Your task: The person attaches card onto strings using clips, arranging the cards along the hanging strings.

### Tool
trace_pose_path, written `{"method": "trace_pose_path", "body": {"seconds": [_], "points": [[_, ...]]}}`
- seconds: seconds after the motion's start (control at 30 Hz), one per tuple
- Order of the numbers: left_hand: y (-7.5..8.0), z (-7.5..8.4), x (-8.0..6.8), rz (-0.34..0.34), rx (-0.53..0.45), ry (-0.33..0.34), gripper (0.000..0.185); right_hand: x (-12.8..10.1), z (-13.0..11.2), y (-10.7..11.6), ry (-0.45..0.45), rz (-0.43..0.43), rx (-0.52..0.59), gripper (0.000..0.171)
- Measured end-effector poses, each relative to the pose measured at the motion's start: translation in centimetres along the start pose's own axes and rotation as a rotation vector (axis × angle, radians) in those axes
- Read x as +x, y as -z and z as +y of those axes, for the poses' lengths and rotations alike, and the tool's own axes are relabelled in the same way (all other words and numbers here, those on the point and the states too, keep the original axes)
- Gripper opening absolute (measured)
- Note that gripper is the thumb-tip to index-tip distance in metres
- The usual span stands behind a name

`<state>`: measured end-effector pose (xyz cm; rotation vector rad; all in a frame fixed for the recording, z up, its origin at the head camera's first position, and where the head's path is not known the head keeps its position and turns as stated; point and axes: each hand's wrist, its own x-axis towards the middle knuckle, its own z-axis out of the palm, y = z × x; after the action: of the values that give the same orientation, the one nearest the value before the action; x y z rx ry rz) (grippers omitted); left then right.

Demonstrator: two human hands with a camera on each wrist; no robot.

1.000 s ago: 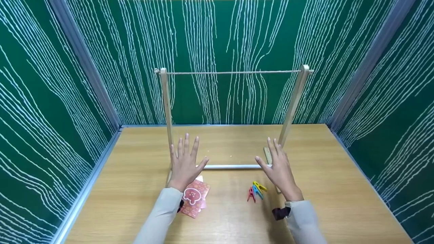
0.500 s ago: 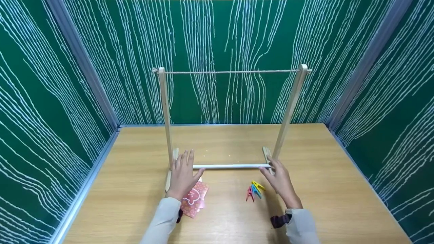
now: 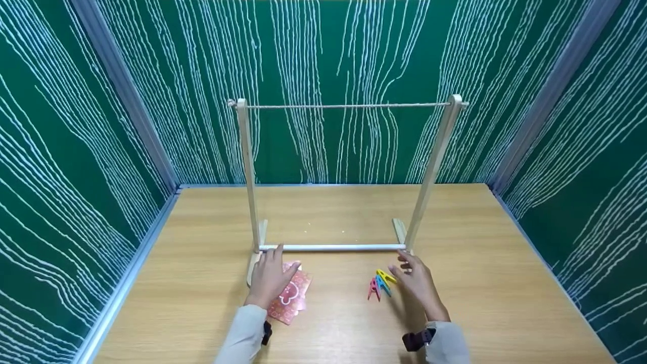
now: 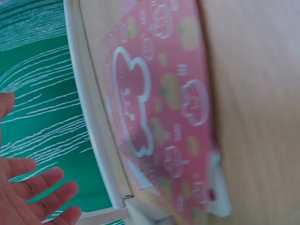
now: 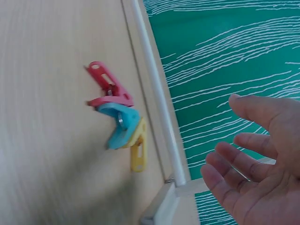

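A small wooden drying rack [image 3: 246,167] with a string [image 3: 349,106] across its top stands on the table. My left hand [image 3: 269,275] hovers over a pink patterned packet [image 3: 293,296] in front of the rack's left foot, fingers straight, holding nothing. The packet [image 4: 164,103] fills the left wrist view, with my open fingers [image 4: 33,197] at the lower left. My right hand [image 3: 417,280] is open just right of three pegs, red, blue and yellow [image 3: 380,285], without touching them. The pegs [image 5: 119,124] lie clustered beside the rack's white bottom bar [image 5: 157,93].
The wooden table [image 3: 505,283] is boxed in by green walls with white wavy lines [image 3: 76,126] on three sides. The rack's white bar [image 3: 333,247] and two wooden feet sit mid-table, just beyond my hands.
Both hands have drawn back from the rack's uprights toward me and lowered. The left now sits over the pink packet, the right beside the pegs. The rack has not moved.
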<state>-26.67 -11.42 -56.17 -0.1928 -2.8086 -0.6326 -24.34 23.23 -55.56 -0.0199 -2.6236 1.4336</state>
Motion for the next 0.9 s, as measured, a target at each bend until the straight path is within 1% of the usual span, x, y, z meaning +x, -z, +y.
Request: {"method": "trace_pose_path", "body": {"seconds": [0.13, 0.2, 0.4, 0.53, 0.63, 0.73, 0.9], "points": [[-0.7, -0.4, -0.5, -0.017, -0.016, 0.027, 0.069, -0.3, 0.8, -0.3, -0.024, -0.007, -0.004, 0.05], [-1.0, -0.5, -0.7, -0.014, -0.01, 0.034, 0.067, -0.4, 1.1, -0.4, -0.028, -0.01, -0.007, 0.048], [-1.6, -0.8, -1.1, -0.026, 0.014, 0.093, 0.061, -1.0, 1.9, -0.7, -0.051, -0.038, -0.022, 0.047], [-1.9, -1.0, -1.2, -0.037, 0.035, 0.12, 0.056, -1.3, 2.3, -1.0, -0.078, -0.047, -0.004, 0.047], [-2.2, -1.2, -1.3, -0.057, 0.041, 0.15, 0.056, -1.4, 2.7, -1.3, -0.098, -0.063, 0.005, 0.048], [-2.6, -1.3, -1.3, -0.086, 0.032, 0.183, 0.059, -1.3, 3.1, -1.7, -0.121, -0.084, -0.001, 0.048], [-2.9, -1.3, -1.4, -0.093, -0.004, 0.21, 0.06, -1.3, 3.6, -2.1, -0.154, -0.094, -0.002, 0.044]]}}
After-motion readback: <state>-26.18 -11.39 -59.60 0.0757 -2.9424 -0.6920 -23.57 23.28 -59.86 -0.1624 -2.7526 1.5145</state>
